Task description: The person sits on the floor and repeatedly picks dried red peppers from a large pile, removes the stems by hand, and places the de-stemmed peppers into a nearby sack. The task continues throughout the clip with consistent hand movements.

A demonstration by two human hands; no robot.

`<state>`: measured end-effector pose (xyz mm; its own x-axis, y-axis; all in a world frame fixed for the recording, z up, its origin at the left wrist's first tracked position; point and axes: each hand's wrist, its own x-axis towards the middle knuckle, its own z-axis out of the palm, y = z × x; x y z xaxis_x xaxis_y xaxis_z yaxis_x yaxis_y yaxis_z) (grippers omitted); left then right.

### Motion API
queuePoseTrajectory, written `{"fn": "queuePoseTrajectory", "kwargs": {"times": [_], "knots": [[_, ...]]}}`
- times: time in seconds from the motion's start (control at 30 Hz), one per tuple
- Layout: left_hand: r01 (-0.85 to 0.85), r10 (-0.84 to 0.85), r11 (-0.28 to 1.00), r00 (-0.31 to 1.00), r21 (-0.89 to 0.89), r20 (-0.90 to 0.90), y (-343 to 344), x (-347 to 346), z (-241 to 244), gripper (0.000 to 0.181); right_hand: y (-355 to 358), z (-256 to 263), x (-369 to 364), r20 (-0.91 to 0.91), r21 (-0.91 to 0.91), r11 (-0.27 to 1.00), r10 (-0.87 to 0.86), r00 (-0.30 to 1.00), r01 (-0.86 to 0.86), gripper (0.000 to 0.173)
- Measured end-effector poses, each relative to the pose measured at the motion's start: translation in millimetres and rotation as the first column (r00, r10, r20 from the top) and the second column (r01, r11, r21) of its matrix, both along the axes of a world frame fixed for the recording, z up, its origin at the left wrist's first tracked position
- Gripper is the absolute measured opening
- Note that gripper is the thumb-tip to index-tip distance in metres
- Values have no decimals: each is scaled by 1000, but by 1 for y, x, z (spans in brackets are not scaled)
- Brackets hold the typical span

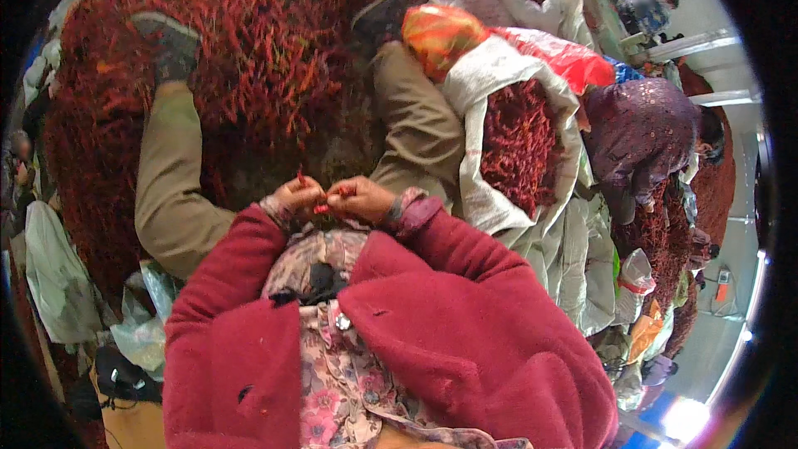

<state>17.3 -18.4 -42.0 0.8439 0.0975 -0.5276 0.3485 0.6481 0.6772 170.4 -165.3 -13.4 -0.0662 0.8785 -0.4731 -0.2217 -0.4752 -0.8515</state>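
Observation:
My left hand [298, 194] and my right hand [366, 201] meet in front of my lap, fingertips close together. Between the left fingers a dried red chili pepper [302, 177] sticks up. The right fingers pinch red chili pieces [345, 191], and another bit of red chili [322, 208] shows between the two hands. A large heap of dried red chilies [262, 43] spreads before me and around my outstretched legs. To the right of my right hand stands a white woven sack [472, 156] with its rim folded back, holding red chilies [520, 143].
Orange and red plastic bags [444, 34] lie beyond the sack. A co-worker in a dark patterned top [642, 131] bends over more chilies at right. Pale bags [59, 274] and a cardboard box [134, 424] with a dark item on it sit at left.

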Motion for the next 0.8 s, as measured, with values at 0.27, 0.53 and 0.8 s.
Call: {"fn": "queuePoseTrajectory", "kwargs": {"times": [0.27,0.53,0.8], "knots": [[85,-54,987,975,139,-214,10,3,-39,32,-2,-47,14,-131,-71,976,-216,968,208,19],[353,-142,696,922,626,-361,6,23,-57,52,6,-82,33,-326,-175,953,-294,899,248,22],[572,-302,330,818,751,-491,-20,76,-12,75,7,-66,33,-166,-17,951,-307,937,309,24]]}}
